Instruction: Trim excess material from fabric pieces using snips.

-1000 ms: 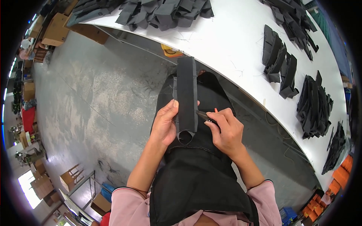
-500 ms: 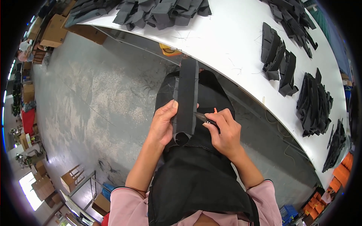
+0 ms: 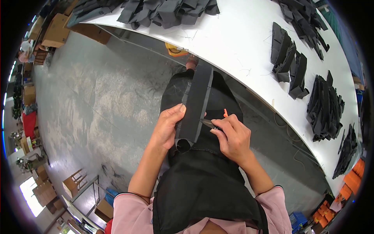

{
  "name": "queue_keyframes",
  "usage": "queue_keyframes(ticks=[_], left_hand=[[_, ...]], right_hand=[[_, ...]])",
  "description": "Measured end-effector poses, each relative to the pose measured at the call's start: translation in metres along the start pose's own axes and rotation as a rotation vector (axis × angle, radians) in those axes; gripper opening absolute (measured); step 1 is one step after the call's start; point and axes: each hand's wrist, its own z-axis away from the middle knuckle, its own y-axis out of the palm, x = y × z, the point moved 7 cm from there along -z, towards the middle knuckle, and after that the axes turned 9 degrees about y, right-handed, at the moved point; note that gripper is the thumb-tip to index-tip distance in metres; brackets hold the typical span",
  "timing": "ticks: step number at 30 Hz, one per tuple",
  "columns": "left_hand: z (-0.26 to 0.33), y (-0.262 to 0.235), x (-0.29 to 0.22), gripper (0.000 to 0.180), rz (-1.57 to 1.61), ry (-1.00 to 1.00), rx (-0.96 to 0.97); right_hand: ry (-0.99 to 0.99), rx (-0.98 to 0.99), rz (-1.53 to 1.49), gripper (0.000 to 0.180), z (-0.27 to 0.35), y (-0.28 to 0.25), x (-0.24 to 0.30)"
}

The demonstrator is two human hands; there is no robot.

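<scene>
A long black fabric strip [image 3: 198, 97] with greyish edges lies over my lap, its near end curled into a loop. My left hand [image 3: 170, 123] pinches the strip's left edge, thumb on top and fingers hidden beneath. In my right hand [image 3: 233, 136] is a small pair of thread snips [image 3: 207, 123] with dark pointed blades. The blade tips touch or nearly touch the right edge of the strip. A small orange piece [image 3: 226, 112] sticks out beside my right fingers. Loose threads hang along the strip's left side.
The white table [image 3: 233, 43] curves across in front and to my right. Piles of dark fabric strips [image 3: 167, 13] lie on it, with more bundles [image 3: 325, 107] at the right. Cardboard boxes [image 3: 55, 31] stand at the far left. A yellow object [image 3: 175, 50] is under the table.
The strip's far end has swung to the right, so the strip now lies tilted. The near loop has shifted left and opened. My right hand has moved slightly right with the snips.
</scene>
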Motion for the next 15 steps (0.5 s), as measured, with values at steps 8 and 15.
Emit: queue_keyframes(ticks=[8,15], left_hand=[[0.001,-0.009,0.006,0.032,-0.104,-0.047,-0.009],[0.004,-0.013,0.006,0.032,0.018,-0.033,-0.049]], right_hand=[[-0.061,0.031,0.077,0.027,0.003,0.003,0.005],[0.279,0.043,-0.373,0.024,-0.009,-0.002,-0.011]])
